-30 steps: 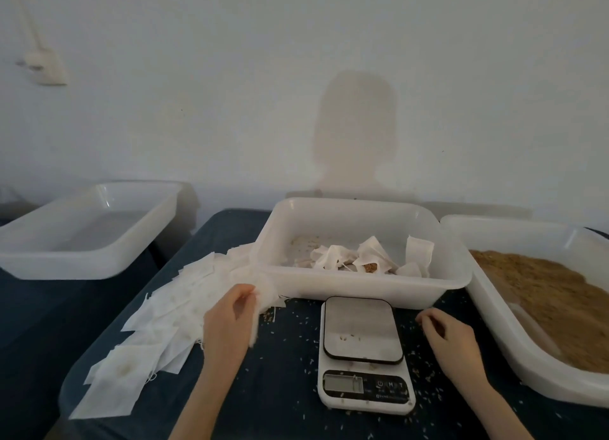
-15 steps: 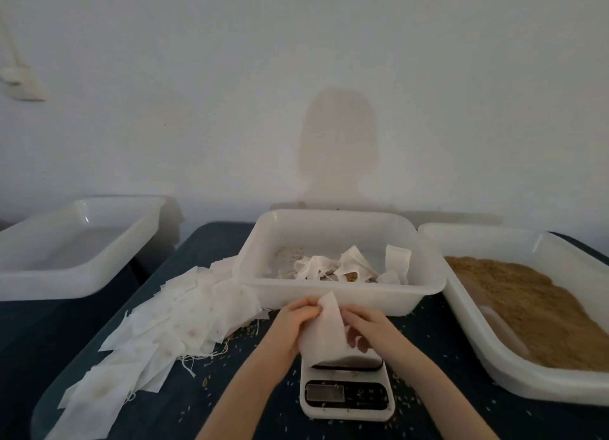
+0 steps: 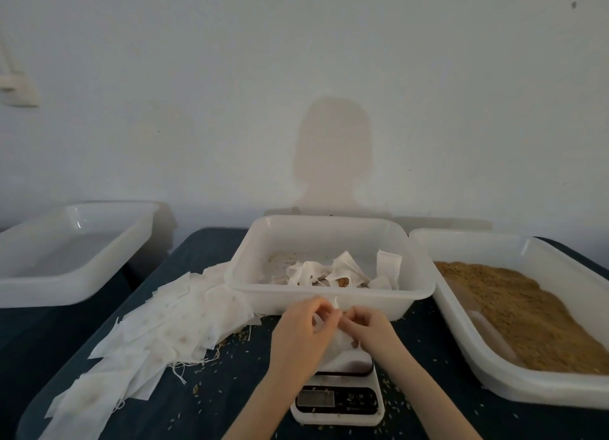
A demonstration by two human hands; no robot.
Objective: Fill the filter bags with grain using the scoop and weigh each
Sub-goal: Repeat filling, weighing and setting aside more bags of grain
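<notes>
I have both hands over the scale (image 3: 337, 397), which sits near me in the middle of the dark table (image 3: 230, 406), so the bag can be set on the platform once it has grain in it. My left hand (image 3: 298, 336) and right hand (image 3: 372, 327) meet just above the platform, each pinching the top edge of one white filter bag (image 3: 339, 342) between thumb and curled fingertips; I judge I am working the mouth apart so that it will take a scoopful. The bag's body hangs down between my palms, and whether it touches the platform I cannot tell.

The pile of empty bags (image 3: 171, 327) is fanned out on the left, within easy reach of the left hand. The middle tub (image 3: 329, 294), just beyond my hands, holds crumpled bags, at least one showing brown grain, so I take it as the place for finished ones. The grain tub (image 3: 514, 317) lies on the right, on the side of the hand that would scoop. A pale shape at its near-left inner wall may be the scoop; I cannot be sure. A further tub (image 3: 69, 255) stands far left. Loose grains speckle the cloth round the scale. Filling this bag is not yet begun.
</notes>
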